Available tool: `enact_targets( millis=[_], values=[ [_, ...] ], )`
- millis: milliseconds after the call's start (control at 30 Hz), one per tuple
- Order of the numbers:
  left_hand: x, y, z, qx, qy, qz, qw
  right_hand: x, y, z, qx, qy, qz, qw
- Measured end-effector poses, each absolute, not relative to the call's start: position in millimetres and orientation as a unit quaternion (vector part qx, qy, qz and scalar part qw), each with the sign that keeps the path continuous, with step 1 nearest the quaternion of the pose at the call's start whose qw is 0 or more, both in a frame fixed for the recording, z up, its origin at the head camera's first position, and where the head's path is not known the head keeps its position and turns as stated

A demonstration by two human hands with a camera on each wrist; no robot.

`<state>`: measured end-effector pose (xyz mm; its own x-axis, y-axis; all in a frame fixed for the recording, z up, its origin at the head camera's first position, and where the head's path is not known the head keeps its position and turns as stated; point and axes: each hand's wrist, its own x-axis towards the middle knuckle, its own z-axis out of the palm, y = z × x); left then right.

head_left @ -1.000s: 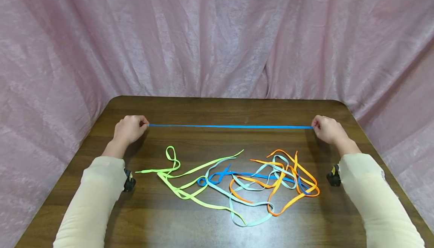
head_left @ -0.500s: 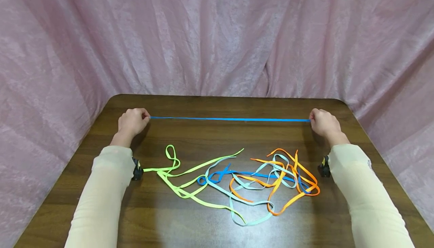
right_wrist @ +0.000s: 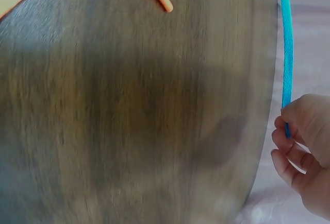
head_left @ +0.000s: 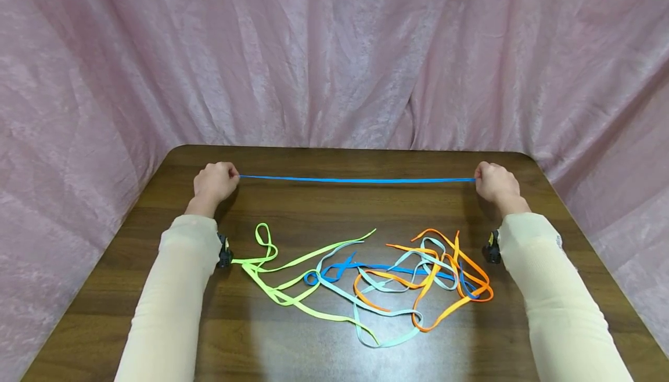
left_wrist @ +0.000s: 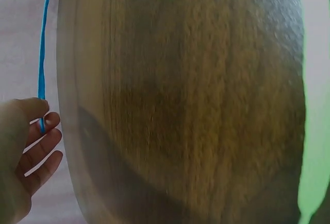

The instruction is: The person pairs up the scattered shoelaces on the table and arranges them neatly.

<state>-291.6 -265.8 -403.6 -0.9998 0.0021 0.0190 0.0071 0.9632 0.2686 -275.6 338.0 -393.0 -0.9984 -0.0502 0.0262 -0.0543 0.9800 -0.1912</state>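
Observation:
A flat blue shoelace (head_left: 355,181) stretches from one hand to the other over the far part of the table, sagging very slightly. Its left end is pinched between thumb and forefinger of my left hand (head_left: 216,183); in the left wrist view the lace (left_wrist: 42,64) runs up from those fingers. My right hand (head_left: 496,183) pinches the other end, and the lace tip (right_wrist: 287,130) pokes out below the thumb in the right wrist view. Nearer to me lie a yellow-green shoelace (head_left: 313,313), a pale blue shoelace (head_left: 345,296), an orange shoelace (head_left: 449,310) and a darker blue shoelace (head_left: 402,270).
The brown wooden table (head_left: 292,213) has rounded far corners. Pink curtains (head_left: 334,57) hang behind it and at both sides. The pale blue, orange and darker blue laces lie tangled together, with the yellow-green one overlapping at their left.
Both hands have moved away from me and a little closer together, carrying the stretched blue shoelace toward the table's far edge. The laces on the table have stayed put.

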Motion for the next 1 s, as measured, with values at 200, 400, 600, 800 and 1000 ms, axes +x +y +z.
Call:
enact_targets(
  millis=[200,400,600,800,1000],
  values=[
    [-296,-258,-409,0.004,-0.991,-0.132,0.009,-278,335,-398,0.02,-0.995,0.097,0.019],
    [-298,-254,-415,0.01,-0.992,-0.126,-0.001,-278,332,-404,0.013,-0.995,0.097,0.008],
    [-297,-258,-417,0.009,-0.993,-0.121,-0.005,-275,331,-407,0.008,-0.995,0.092,-0.027],
    [-296,-259,-417,0.009,-0.992,-0.123,-0.01,-276,331,-411,0.008,-0.995,0.092,-0.025],
    [-297,-258,-418,0.009,-0.992,-0.122,-0.025,-276,333,-417,0.01,-0.996,0.086,-0.033]
  ],
)
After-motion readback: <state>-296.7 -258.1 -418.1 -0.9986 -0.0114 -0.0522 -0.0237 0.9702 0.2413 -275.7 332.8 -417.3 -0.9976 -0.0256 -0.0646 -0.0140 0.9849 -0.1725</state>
